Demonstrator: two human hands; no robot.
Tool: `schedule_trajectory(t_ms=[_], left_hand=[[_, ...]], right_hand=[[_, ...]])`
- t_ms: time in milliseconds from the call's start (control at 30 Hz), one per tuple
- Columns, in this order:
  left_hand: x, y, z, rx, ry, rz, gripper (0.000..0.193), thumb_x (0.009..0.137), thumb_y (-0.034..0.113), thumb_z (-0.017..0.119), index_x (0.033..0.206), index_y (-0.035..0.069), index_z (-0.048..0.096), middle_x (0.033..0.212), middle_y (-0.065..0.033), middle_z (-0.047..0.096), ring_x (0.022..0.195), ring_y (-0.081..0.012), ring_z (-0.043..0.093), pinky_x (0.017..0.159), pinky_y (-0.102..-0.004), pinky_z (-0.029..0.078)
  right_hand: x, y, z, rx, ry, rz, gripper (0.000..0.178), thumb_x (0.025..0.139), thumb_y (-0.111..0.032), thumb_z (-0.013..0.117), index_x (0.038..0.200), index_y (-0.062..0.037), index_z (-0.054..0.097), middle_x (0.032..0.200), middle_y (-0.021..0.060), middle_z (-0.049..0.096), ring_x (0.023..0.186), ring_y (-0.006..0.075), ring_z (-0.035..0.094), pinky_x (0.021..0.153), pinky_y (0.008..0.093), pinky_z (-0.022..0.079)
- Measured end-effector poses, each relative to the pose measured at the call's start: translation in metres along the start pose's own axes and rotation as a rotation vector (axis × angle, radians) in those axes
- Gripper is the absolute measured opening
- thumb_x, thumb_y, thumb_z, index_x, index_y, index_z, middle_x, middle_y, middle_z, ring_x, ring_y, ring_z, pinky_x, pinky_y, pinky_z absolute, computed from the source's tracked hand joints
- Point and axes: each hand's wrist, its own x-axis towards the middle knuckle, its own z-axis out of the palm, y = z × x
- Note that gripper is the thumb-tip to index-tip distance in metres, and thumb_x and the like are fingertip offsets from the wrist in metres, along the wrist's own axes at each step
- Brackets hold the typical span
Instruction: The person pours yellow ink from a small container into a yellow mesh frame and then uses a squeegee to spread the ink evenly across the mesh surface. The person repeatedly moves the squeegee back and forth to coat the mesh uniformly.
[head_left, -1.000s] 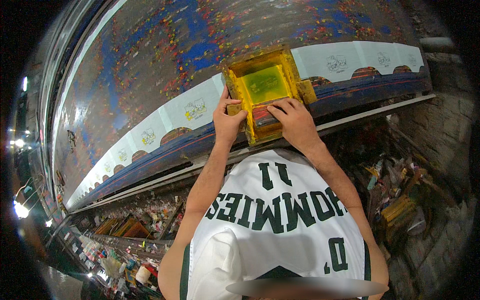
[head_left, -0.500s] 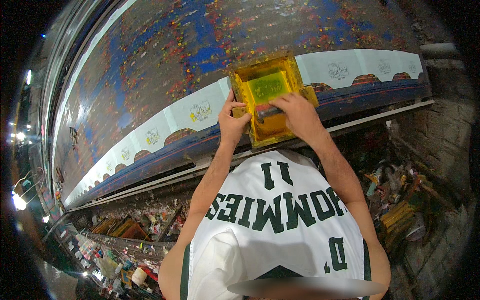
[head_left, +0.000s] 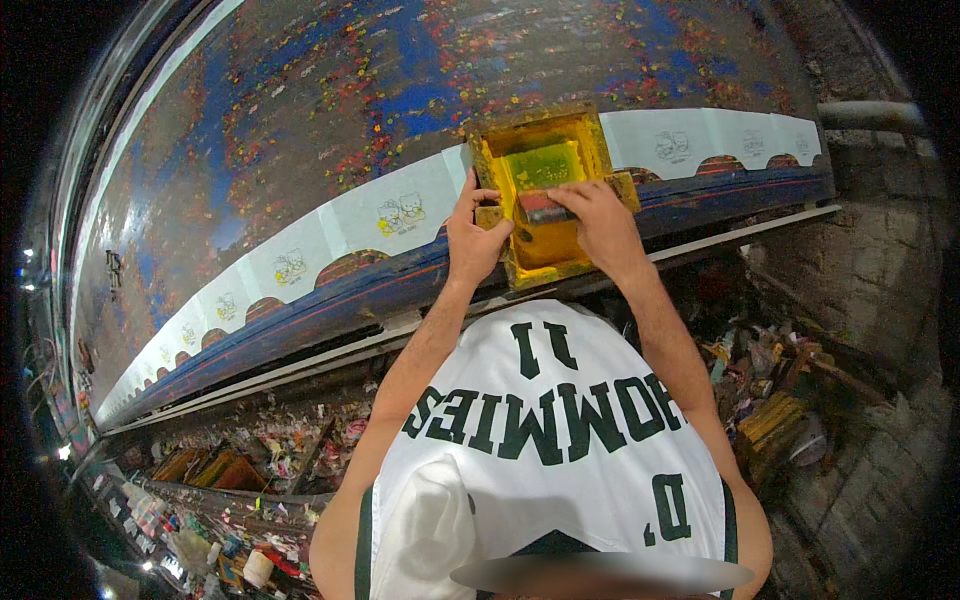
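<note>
A small screen-printing frame (head_left: pixel 603 143), its wood stained yellow, lies over a strip of pale cloth pieces (head_left: pixel 345 228) along the near edge of a long table. Yellow ink pools inside it, and a greenish mesh area shows in its far half. My left hand (head_left: pixel 475 238) grips the left side of the frame, thumb on the near side and fingers stretched along the rim. Inside the frame, my right hand (head_left: pixel 608 228) closes on a squeegee (head_left: pixel 541 208) with a reddish upper edge, lying crosswise over the mesh. My right fingers partly cover it.
Printed cartoon figures show on the cloth pieces to both sides; those at left carry yellow. The long table (head_left: pixel 300 110) is spotted with blue, red and yellow paint. A metal rail (head_left: pixel 740 235) runs along its near side. Below lie rags, wooden frames (head_left: pixel 235 470) and paint containers (head_left: pixel 258 568).
The squeegee in my right hand has shifted slightly toward the far end of the frame. My left hand keeps its hold on the frame's left side. The whole view has turned a little.
</note>
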Motion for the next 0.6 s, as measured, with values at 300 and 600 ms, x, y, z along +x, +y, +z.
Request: schedule_trajectory(t_ms=[300, 600], left_hand=[[-0.001, -0.003, -0.003, 0.008, -0.005, -0.064, 0.032, 0.082, 0.005, 0.083, 0.113, 0.001, 0.076, 0.177, -0.0283, 0.040, 0.163, -0.0361, 0.044, 0.125, -0.0438, 0.044], [0.007, 0.036, 0.030, 0.040, 0.044, 0.034, 0.025, 0.079, -0.004, 0.081, 0.103, 0.003, 0.077, 0.177, -0.0280, 0.041, 0.165, -0.0365, 0.040, 0.131, -0.0478, 0.038]], right_hand=[[-0.028, -0.011, -0.003, 0.028, -0.014, 0.005, 0.052, 0.083, 0.009, 0.068, 0.131, -0.0086, 0.077, 0.131, 0.0083, 0.075, 0.126, 0.0340, 0.067, 0.109, 0.0450, 0.057], [-0.033, 0.024, -0.031, 0.034, 0.041, -0.072, 0.056, 0.080, 0.006, 0.073, 0.133, -0.0079, 0.075, 0.133, 0.0082, 0.073, 0.126, 0.0338, 0.066, 0.109, 0.0451, 0.057]])
